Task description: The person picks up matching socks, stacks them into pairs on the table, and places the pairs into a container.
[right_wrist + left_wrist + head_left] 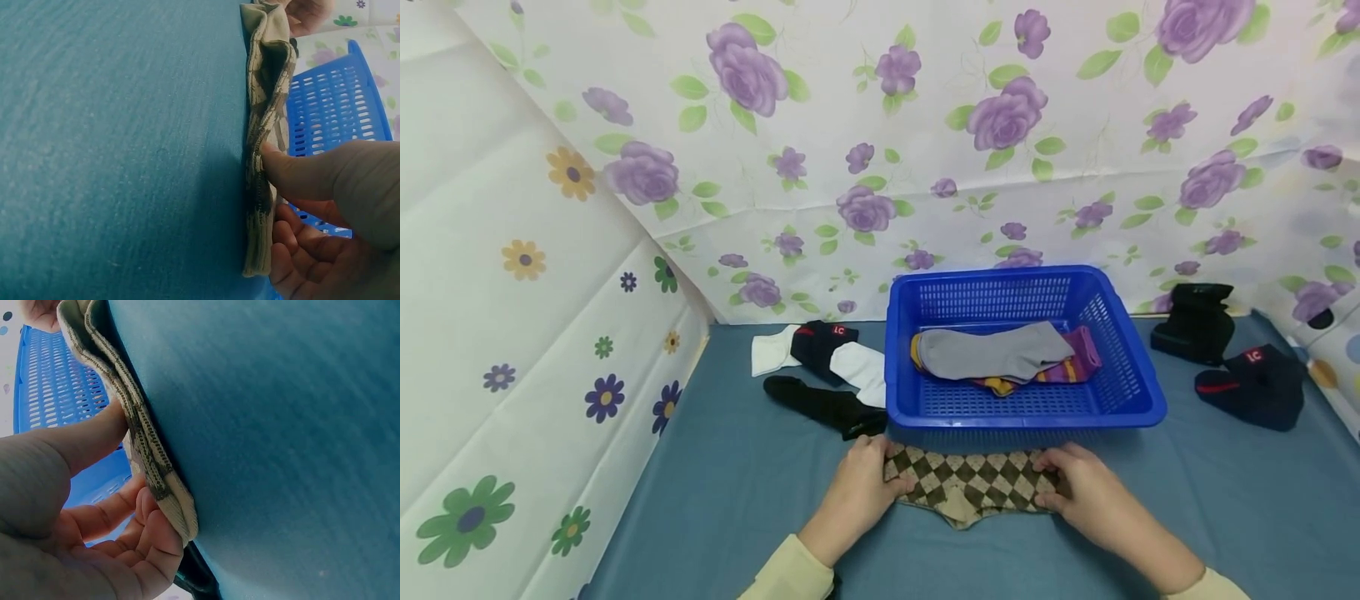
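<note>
A tan and brown argyle sock (973, 483) lies stretched sideways on the blue-grey cloth, its plain tan heel pointing toward me. My left hand (862, 483) pinches its left end, with the thumb on the near side, as the left wrist view also shows at the sock's layered edge (140, 425). At the opposite end, my right hand (1086, 492) holds the sock between thumb and fingers. Just beyond the sock stands a blue plastic basket (1022, 421) holding a grey sock (992, 352) on top of purple and yellow socks (1084, 350).
Left of the basket lie a white sock (859, 372), a navy sock (820, 346) and a black sock (820, 404). To its right are another black sock (1195, 325) and a navy sock (1255, 387). Flower-printed sheets (820, 167) rise behind and at the sides.
</note>
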The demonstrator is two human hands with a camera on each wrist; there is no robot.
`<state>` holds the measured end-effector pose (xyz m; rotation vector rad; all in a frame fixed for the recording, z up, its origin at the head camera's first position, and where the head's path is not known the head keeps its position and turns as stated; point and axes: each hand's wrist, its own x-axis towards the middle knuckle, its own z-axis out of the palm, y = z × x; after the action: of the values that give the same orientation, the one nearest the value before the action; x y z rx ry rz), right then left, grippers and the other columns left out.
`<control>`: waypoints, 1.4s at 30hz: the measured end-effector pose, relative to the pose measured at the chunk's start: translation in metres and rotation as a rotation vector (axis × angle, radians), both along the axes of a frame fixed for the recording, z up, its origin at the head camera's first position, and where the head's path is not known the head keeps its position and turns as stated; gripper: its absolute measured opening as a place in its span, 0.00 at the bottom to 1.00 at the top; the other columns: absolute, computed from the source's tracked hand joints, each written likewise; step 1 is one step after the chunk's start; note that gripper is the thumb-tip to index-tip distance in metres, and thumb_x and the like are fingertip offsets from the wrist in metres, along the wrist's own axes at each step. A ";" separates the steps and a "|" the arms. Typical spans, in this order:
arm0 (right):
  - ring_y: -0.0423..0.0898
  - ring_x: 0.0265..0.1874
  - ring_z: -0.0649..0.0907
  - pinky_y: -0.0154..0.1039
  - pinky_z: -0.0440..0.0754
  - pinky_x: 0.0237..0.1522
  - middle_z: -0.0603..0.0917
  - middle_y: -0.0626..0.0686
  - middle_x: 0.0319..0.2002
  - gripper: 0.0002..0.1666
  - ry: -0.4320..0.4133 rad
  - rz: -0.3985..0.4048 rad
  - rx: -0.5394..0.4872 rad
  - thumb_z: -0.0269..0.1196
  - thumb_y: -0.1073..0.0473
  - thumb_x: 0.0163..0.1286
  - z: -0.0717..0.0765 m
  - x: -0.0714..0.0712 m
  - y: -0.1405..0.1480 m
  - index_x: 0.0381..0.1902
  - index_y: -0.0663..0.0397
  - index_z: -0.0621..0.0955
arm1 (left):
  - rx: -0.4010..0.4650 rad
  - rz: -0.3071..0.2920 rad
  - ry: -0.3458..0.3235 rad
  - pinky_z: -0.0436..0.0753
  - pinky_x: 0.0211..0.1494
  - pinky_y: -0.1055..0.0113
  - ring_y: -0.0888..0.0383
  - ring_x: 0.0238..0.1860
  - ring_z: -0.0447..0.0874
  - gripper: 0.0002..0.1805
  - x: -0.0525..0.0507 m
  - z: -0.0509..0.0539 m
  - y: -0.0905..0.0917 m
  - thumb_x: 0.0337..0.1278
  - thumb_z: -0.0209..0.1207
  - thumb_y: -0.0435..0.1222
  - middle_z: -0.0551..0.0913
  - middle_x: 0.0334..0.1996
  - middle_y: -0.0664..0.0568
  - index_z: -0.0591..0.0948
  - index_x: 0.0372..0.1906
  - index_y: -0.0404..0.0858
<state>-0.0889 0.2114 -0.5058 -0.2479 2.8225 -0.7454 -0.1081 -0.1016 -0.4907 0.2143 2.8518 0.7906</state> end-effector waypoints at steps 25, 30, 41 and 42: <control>0.59 0.40 0.78 0.55 0.76 0.36 0.78 0.68 0.44 0.53 -0.134 -0.260 0.113 0.64 0.26 0.47 0.011 -0.005 0.021 0.52 0.68 0.73 | 0.049 0.201 -0.076 0.52 0.13 0.69 0.63 0.09 0.52 0.28 -0.002 0.013 -0.032 0.47 0.65 0.54 0.55 0.07 0.59 0.63 0.11 0.44; 0.62 0.45 0.78 0.59 0.75 0.40 0.78 0.68 0.46 0.50 -0.108 -0.221 0.103 0.67 0.30 0.48 0.008 -0.007 0.016 0.53 0.67 0.74 | 0.056 0.202 -0.118 0.63 0.15 0.66 0.60 0.14 0.68 0.21 -0.007 0.011 -0.026 0.45 0.67 0.52 0.70 0.13 0.55 0.74 0.21 0.41; 0.51 0.35 0.77 0.45 0.74 0.30 0.80 0.57 0.37 0.37 -0.090 -0.203 0.064 0.72 0.36 0.45 0.008 -0.010 0.014 0.42 0.58 0.78 | 0.002 0.202 -0.130 0.68 0.19 0.64 0.57 0.20 0.72 0.19 -0.016 0.007 -0.019 0.40 0.70 0.49 0.76 0.19 0.52 0.77 0.28 0.40; 0.49 0.33 0.75 0.43 0.72 0.28 0.79 0.55 0.35 0.34 -0.092 -0.203 0.065 0.72 0.37 0.44 0.008 -0.010 0.014 0.39 0.57 0.78 | 0.003 0.196 -0.126 0.68 0.19 0.64 0.57 0.20 0.72 0.19 -0.016 0.007 -0.018 0.40 0.71 0.49 0.76 0.19 0.52 0.77 0.28 0.40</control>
<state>-0.0991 0.2258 -0.4981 0.0830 2.8053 -0.6845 -0.1244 -0.1199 -0.4837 -0.1135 2.7812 0.8121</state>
